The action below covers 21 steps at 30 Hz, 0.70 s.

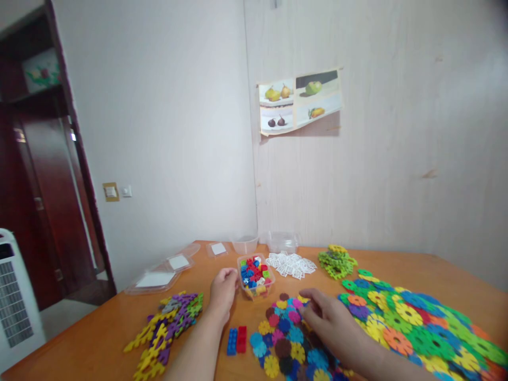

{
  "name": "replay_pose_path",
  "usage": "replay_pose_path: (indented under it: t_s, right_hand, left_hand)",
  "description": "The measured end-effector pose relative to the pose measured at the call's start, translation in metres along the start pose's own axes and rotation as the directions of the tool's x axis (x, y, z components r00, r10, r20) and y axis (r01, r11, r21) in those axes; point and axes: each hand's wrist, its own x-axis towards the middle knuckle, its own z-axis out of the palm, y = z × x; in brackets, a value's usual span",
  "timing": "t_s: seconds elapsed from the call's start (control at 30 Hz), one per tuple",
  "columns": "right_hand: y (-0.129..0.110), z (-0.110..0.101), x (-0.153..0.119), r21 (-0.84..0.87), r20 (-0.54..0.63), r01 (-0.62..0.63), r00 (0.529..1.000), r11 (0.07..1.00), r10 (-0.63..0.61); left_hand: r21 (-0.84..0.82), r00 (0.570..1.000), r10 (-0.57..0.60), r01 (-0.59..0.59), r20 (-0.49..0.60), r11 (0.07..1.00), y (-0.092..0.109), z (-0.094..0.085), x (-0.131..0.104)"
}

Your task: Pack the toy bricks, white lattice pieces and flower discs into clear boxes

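My left hand (223, 291) is at the left side of a clear plastic container (254, 296), its fingers curled close against the wall; what they hold, if anything, is hidden. Inside the container lie small building bricks (254, 272) in red, blue, green, white and yellow. My right hand (331, 320) hovers over the right part of a pile of small flower-shaped discs (283, 347), thumb and forefinger apart, with nothing visible between them. Between my forearms, a blue brick (232, 341) and a red brick (241, 339) lie side by side on the table.
Large flower discs (413, 317) spread across the right of the wooden table (107, 330). Interlocking yellow and purple pieces (170, 328) lie left. Behind are white pieces (291, 264), green pieces (336, 263), clear tubs (282, 242) and lids (154, 279) near the wall.
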Motion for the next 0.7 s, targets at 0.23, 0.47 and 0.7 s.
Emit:
replay_pose_path:
  t_s: [0.23, 0.47, 0.7]
  right_hand:
    - [-0.024, 0.051, 0.083, -0.034, 0.011, -0.147, 0.989, 0.989, 0.147]
    - [-0.038, 0.075, 0.124, 0.000, 0.087, -0.259, 0.962, 0.966, 0.258]
    - [-0.047, 0.063, 0.140, -0.008, 0.128, -0.264, 0.956, 0.965, 0.262]
  left_hand:
    - [0.001, 0.997, -0.011, 0.011, -0.075, 1.000, -0.008, -0.003, 0.006]
    - [-0.002, 0.990, -0.041, 0.041, -0.131, 0.999, -0.020, -0.006, 0.016]
    - [0.036, 0.987, 0.011, -0.005, -0.161, 0.999, -0.015, -0.008, 0.016]
